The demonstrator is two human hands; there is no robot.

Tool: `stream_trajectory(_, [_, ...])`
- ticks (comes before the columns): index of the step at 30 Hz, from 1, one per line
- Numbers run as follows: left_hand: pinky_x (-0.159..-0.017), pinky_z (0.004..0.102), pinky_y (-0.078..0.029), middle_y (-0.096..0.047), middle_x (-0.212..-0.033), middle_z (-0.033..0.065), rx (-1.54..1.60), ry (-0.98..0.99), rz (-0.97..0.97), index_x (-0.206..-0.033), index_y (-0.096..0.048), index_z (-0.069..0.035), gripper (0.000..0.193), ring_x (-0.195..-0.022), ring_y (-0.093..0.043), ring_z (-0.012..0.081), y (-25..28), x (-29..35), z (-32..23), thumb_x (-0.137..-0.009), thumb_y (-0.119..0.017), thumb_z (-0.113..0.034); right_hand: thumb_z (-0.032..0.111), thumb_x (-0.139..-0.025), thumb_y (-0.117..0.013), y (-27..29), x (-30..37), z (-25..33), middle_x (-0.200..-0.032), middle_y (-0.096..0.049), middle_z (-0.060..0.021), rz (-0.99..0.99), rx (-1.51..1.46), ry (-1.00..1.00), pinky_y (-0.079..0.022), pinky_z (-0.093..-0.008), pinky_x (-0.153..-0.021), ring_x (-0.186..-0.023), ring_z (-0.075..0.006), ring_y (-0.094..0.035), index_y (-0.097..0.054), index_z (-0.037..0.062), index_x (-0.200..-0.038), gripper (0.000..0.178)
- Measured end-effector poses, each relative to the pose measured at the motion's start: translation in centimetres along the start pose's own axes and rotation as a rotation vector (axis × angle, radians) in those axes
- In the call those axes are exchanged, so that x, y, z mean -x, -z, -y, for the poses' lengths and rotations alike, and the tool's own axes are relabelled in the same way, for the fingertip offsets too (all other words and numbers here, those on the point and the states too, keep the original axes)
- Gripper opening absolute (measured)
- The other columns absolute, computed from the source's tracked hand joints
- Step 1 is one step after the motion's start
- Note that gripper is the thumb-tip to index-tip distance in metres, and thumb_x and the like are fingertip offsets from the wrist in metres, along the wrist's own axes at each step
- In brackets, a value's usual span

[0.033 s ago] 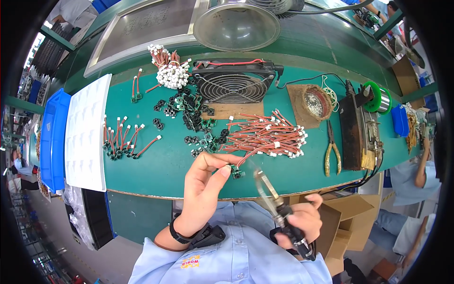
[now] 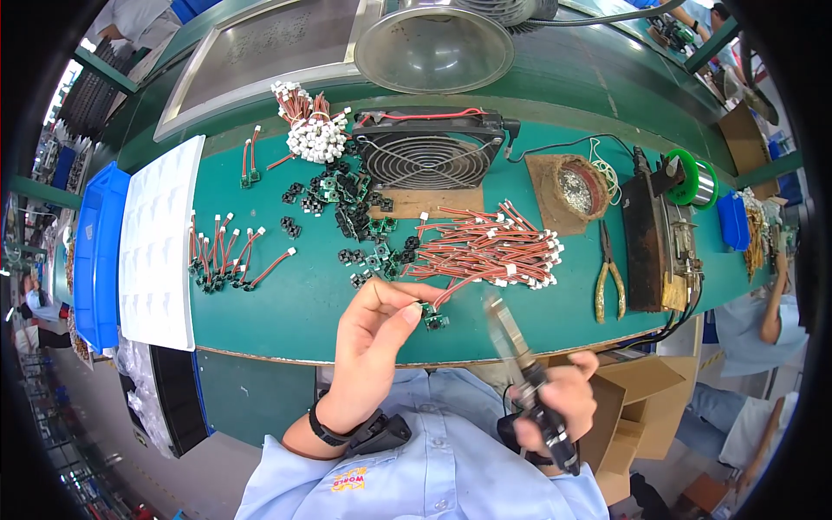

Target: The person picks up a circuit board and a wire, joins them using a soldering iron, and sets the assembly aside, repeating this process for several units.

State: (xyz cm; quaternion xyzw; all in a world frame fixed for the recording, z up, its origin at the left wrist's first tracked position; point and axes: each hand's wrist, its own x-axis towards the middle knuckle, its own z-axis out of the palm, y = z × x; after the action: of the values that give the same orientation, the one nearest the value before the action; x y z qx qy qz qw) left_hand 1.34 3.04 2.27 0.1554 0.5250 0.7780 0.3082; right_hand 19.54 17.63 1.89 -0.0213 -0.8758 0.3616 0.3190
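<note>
My left hand (image 2: 374,334) pinches a small green circuit board (image 2: 434,319) with a black part on it, just above the table's near edge. Red and dark wires (image 2: 472,279) run from the board to a white connector that lies over the wire pile. My right hand (image 2: 562,406) is closed around the dark handle of a soldering iron (image 2: 523,364). Its metal shaft points up and left and is smeared by motion, with the tip apart from the board. Beyond the board lies a pile of red-and-dark wire leads (image 2: 485,247) with white connectors.
Loose boards and black parts (image 2: 355,217) lie left of a black fan (image 2: 426,152). Wired boards (image 2: 230,260) sit near a white tray (image 2: 160,251) and blue bin (image 2: 100,251). At right are pliers (image 2: 608,277), a round solder-flecked dish (image 2: 572,192) and a solder spool (image 2: 693,178).
My right hand has shifted slightly right with the soldering iron, whose tip is farther from the board. My left hand and the board have stayed nearly still.
</note>
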Motion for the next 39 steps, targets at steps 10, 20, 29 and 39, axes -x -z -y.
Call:
stream_trajectory(10, [-0.08,0.0332,-0.042,-0.061,-0.094,0.0186,0.207,0.26,0.139,-0.081,-0.047,-0.004,0.006,-0.087,-0.055,0.02,0.3,-0.1,-1.5,-0.083,-0.05,-0.008,0.004,-0.076,-0.065,-0.7,-2.4,-5.8,-0.11,-0.049,-0.0125,-0.488,0.087,-0.66,-0.044,-0.0253,-0.076,-0.086,-0.0178,-0.057,-0.052,0.0029,-0.114,0.039])
stream_trajectory(20, [-0.078,0.0299,-0.044,-0.063,-0.095,0.0175,-0.105,0.304,0.252,-0.082,-0.046,-0.004,0.006,-0.087,-0.058,0.017,0.7,-0.1,-1.9,-0.083,-0.052,-0.003,0.038,-0.063,-0.076,2.2,-0.4,0.2,-0.061,-0.06,0.0012,0.056,-0.225,-0.054,-0.032,-0.0362,-0.08,-0.06,-0.0132,-0.058,-0.064,0.0105,-0.094,0.043])
stream_trajectory(29, [-0.08,0.0292,-0.043,-0.063,-0.095,0.0169,-0.108,0.308,0.267,-0.083,-0.047,-0.003,0.005,-0.089,-0.057,0.0161,0.9,0.2,-2.0,-0.084,-0.052,-0.004,0.034,-0.063,-0.076,1.6,-0.4,0.6,-0.062,-0.061,0.0008,0.082,-0.258,-0.069,-0.032,-0.0342,-0.079,-0.059,-0.0132,-0.058,-0.066,0.0108,-0.09,0.037])
stream_trajectory(39, [-0.079,0.029,-0.045,-0.062,-0.093,0.0148,-0.105,0.28,0.285,-0.082,-0.046,-0.002,0.006,-0.09,-0.057,0.013,1.0,0.1,-1.8,-0.086,-0.051,-0.002,0.033,-0.063,-0.076,1.5,-0.5,0.6,-0.061,-0.06,0.0012,0.089,-0.252,-0.082,-0.032,-0.0336,-0.079,-0.059,-0.0125,-0.058,-0.066,0.0108,-0.089,0.036])
